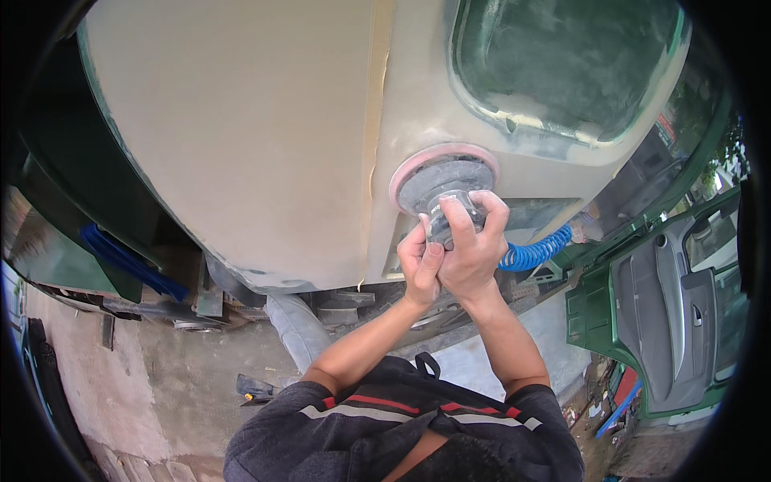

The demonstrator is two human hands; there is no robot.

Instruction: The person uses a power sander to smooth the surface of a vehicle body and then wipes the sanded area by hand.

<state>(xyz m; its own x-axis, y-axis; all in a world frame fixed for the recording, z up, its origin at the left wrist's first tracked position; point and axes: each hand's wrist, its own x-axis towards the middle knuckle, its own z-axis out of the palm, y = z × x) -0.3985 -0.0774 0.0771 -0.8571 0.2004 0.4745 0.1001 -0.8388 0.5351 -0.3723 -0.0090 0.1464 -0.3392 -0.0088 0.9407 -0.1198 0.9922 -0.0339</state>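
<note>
A round disc sander (444, 181), dusty grey and black with a pink rim, lies against the beige vehicle panel (249, 145). My right hand (474, 251) wraps over the sander's body, its fingers closed around the near end. Beside it, my left hand (420, 262) is closed on the same tool from the left, thumb near the right hand. A blue coiled hose (536, 250) runs off to the right behind my right hand. White dust coats my fingers. The spot where the hose joins the sander is hidden.
A tape strip (375, 120) runs down the panel left of the sander. At upper right is a dusty green window area (566, 60). A detached green door (666, 321) stands at right. Dark green parts (88, 185) are at left. A grey-trousered leg (295, 329) shows below the panel.
</note>
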